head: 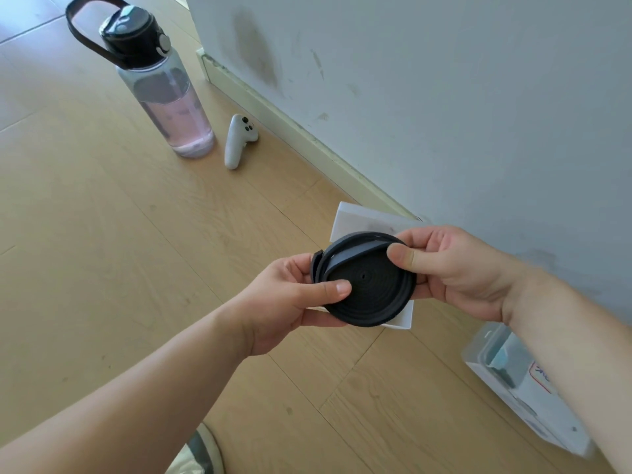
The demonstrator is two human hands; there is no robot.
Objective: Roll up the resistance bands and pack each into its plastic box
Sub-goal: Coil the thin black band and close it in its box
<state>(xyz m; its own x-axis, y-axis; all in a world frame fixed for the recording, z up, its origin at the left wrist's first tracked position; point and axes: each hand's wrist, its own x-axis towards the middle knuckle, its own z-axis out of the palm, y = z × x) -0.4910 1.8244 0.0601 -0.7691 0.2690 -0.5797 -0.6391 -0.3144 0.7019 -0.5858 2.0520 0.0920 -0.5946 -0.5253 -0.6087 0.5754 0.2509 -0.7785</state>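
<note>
Lower right, a clear plastic box (502,367) sits on the floor. Mid-frame, our left hand (290,302) and right hand (458,275) both pinch the coiled black band (372,295), thumbs on top, in front of the white box (359,217). Further back, upper left, there's a controller (236,142) and a water bottle (167,100).

White plastic box (362,217): mostly hidden behind the rolled black band (369,292) and both hands. I see only its far wall and one near corner.
Left hand (284,302), right hand (455,275): most fingers are out of sight behind the coil; both thumbs show on the front.
Clear box (533,405), lower right: blurred, partly covered by the right forearm. I cannot read the red writing on its label (542,376).
Shoe (201,453): cut by the bottom edge.
Water bottle (164,94): strap loop (82,32) clipped at the top edge.
</note>
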